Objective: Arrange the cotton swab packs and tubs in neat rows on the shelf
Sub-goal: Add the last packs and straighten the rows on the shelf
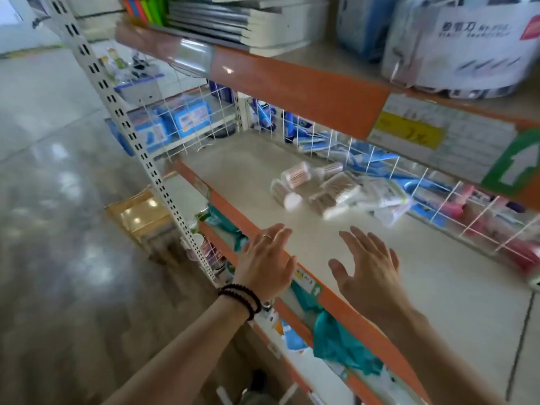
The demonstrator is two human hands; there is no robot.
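The shelf has an orange front edge and a white wire fence at its back. Near that fence, well apart from the hands, the cotton swab packs and 3 tubs lie in a loose heap. The right hand and the left hand hover over the front edge, fingers spread, holding nothing.

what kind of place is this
Most likely a small shop aisle: metal shelving with orange price strips, a yellow price tag, and packaged goods such as cotton swab tubs behind a wire divider.
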